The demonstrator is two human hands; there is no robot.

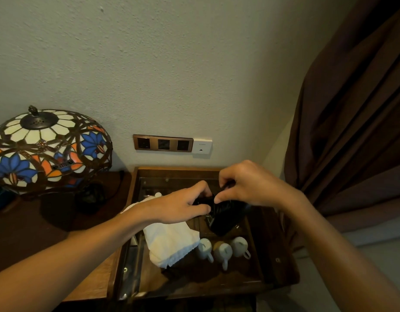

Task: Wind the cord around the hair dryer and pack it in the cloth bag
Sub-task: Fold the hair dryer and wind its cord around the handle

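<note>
Both hands meet over the open wooden tray (136, 221), closed on the black hair dryer (226, 218) held between them. The left hand (183, 204) grips one end of the dryer, thumb under and fingers over, which looks like a steadying hold so the body does not turn. The right hand (244, 185) comes from above with fingertips pinched together on something dark at the top of the dryer; I take this to be the cord, though the cord itself is too dark to pick out against the black casing. A pinch of that kind suits tucking a last loop or the plug end, so the winding seems near its finish, but how many turns are on I cannot tell.

The dryer hangs just above the tray, not resting on it, its lower end pointing towards the person. Beside and below the left wrist lies a white cloth (169, 244), crumpled on the tray; this is probably the cloth bag, kept close so the dryer can go straight in. Its opening is not visible.

In front of the cloth three white cups (223, 251) lie on the tray floor. A stained-glass lamp (48, 149) stands on the table to the left, and a socket panel (163, 144) sits on the wall behind.
</note>
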